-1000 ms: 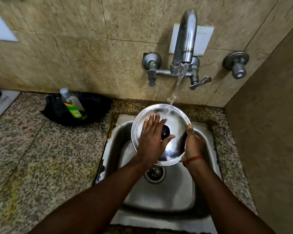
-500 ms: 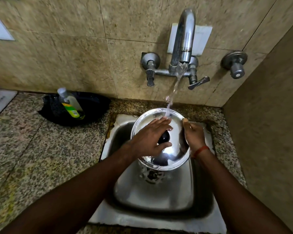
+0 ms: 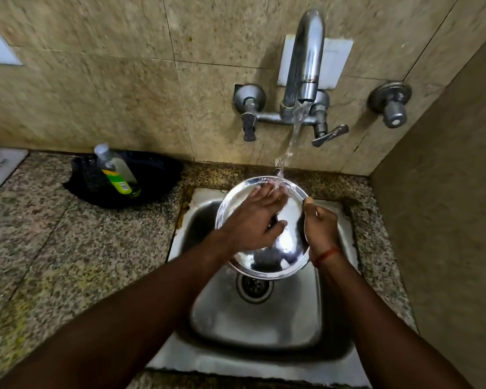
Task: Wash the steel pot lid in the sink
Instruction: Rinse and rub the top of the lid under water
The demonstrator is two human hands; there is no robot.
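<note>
The round steel pot lid [image 3: 288, 251] is tilted over the steel sink [image 3: 264, 327], under water running from the wall tap [image 3: 306, 63]. My right hand [image 3: 320, 228] grips the lid's right rim. My left hand [image 3: 254, 220] lies flat on the lid's top face, fingers spread and reaching toward the stream; it covers the lid's dark knob. The water strikes the lid's far edge by my fingertips.
A dish soap bottle [image 3: 115, 171] leans in a black pan [image 3: 152, 181] on the granite counter [image 3: 54, 248], left of the sink. The drain [image 3: 254, 287] shows below the lid. A tiled wall stands close on the right, with a valve knob [image 3: 392, 106].
My left hand has slid up across the lid toward the stream, now covering the knob. The lid stays under the water, held by my right hand.
</note>
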